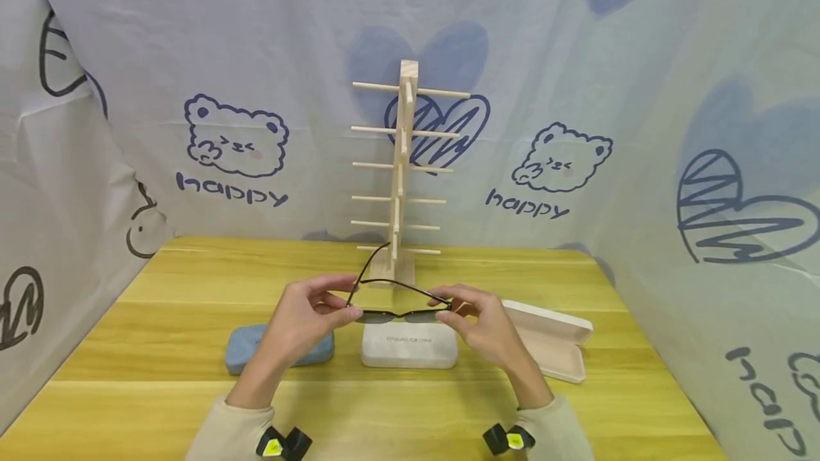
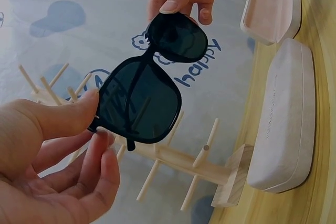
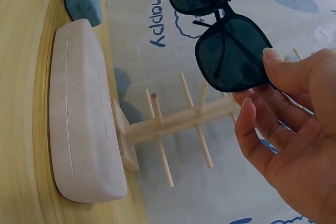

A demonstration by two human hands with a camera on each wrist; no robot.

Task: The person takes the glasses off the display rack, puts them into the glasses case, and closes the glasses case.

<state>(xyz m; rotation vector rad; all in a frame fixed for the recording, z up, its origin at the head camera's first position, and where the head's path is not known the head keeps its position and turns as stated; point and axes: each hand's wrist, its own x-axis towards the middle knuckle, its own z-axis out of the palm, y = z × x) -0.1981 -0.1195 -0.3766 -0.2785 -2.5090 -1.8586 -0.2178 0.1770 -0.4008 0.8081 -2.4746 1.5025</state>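
A pair of black sunglasses (image 1: 419,316) with dark lenses hangs in the air between both hands, temples unfolded and pointing away toward the stand. My left hand (image 1: 307,313) pinches one outer corner of the frame between thumb and fingers. At the opposite corner my right hand (image 1: 479,319) pinches in the same way. Both wrist views show the sunglasses (image 2: 142,98) from the lens side, with the thumb of the right hand (image 3: 304,98) at the lens edge. Just below them on the table lies a closed whitish glasses case (image 1: 410,347) with small lettering.
Behind the hands stands a wooden display rack (image 1: 402,141) with several pegs, none bearing glasses. A blue glasses case (image 1: 240,348) lies at the left, partly behind the left forearm. An open pale case (image 1: 564,361) lies at the right. Printed cloth (image 1: 307,20) hangs around the wooden table (image 1: 160,304).
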